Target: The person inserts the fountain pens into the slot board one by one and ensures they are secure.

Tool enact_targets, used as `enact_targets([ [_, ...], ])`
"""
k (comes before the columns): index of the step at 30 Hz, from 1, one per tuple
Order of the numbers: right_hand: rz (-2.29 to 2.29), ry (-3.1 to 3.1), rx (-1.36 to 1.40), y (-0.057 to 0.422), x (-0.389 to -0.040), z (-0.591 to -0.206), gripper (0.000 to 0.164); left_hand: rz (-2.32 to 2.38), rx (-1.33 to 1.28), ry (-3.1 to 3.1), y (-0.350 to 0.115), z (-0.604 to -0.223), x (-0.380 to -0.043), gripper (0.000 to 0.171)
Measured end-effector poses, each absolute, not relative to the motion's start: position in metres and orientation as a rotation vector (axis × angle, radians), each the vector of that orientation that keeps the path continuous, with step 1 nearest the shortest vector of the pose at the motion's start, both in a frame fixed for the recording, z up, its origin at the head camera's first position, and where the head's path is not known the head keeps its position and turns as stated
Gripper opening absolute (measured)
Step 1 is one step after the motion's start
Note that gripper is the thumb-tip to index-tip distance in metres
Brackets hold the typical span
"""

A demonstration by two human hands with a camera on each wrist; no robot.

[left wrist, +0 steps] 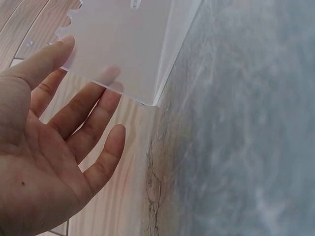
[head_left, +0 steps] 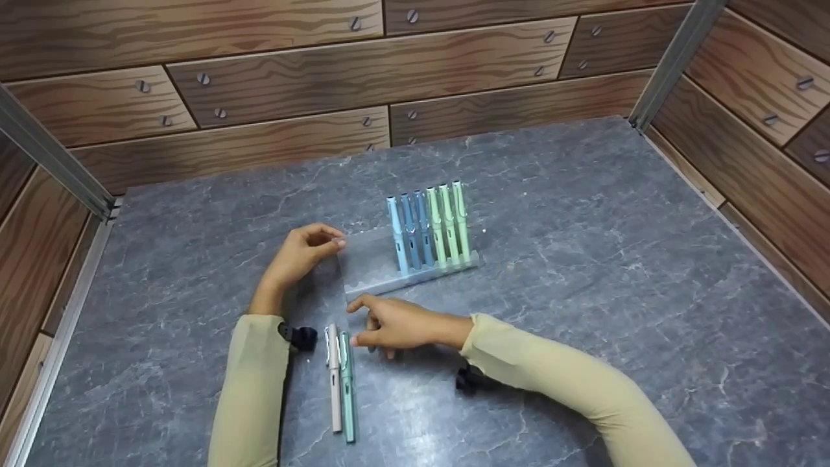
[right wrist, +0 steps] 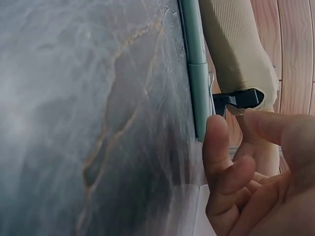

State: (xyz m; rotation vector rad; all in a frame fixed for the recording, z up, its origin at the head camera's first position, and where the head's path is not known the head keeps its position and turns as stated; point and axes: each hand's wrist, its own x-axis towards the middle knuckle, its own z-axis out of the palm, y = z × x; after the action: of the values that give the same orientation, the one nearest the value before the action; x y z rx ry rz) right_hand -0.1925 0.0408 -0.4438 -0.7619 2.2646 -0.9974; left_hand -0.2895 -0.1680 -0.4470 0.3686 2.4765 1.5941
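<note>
Left sleeve: my pale yellow-green fabric sleeve [head_left: 249, 389], a small black wrist camera [head_left: 302, 337] at its cuff.
Left hand: my left hand [head_left: 299, 256] pinches the left edge of the stand, thumb on 1 face, fingertips showing through the plastic from the other.
Loose grey pen: a slim pale grey capped pen [head_left: 334, 389] lies on the table between my forearms, clip end toward the stand.
Loose teal pen: a teal-green capped pen with a metal clip [head_left: 347, 395] lies just right of the grey pen, nearly parallel.
Stand: a clear plastic pen stand with a notched front ledge [head_left: 369, 259] sits beyond the 2 loose pens, on the grey marble-patterned tabletop [head_left: 583, 259].
Right hand: my right hand [head_left: 402, 322] is in front of the stand, thumb and forefinger spread with nothing between them, the others bent; 1 fingertip is at the teal pen's clip end, though I cannot tell whether it touches.
Standing pens: 6 lean in the stand: 1 light blue pen [head_left: 397, 237], 2 darker blue pens [head_left: 411, 237], then 3 light green pens [head_left: 450, 227] at the right end.
</note>
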Motion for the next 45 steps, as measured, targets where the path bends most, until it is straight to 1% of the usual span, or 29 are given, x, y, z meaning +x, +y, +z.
enact_targets([
  [10,-0.902,2.269,-0.781,0.031,-0.189,-0.451,0.054,1.611,0.362,2.47,-0.168,-0.447,-0.288,0.026],
  [18,-0.858,2.302,-0.737,0.023,-0.188,-0.453,0.054,1.597,0.372,2.48,-0.165,-0.425,-0.272,0.025],
  [28,-0.768,2.383,-0.698,0.017,-0.186,-0.453,0.048,1.623,0.364,2.479,-0.17,-0.449,-0.286,0.026],
  [37,-0.747,2.419,-0.67,0.015,-0.184,-0.453,0.043,1.607,0.376,2.499,-0.172,-0.451,-0.287,0.023],
  [41,-0.766,2.415,-0.681,0.017,-0.185,-0.452,0.04,1.612,0.382,2.486,-0.17,-0.45,-0.289,0.024],
  [45,-0.776,2.403,-0.692,0.019,-0.186,-0.452,0.041,1.609,0.389,2.484,-0.167,-0.444,-0.287,0.027],
])
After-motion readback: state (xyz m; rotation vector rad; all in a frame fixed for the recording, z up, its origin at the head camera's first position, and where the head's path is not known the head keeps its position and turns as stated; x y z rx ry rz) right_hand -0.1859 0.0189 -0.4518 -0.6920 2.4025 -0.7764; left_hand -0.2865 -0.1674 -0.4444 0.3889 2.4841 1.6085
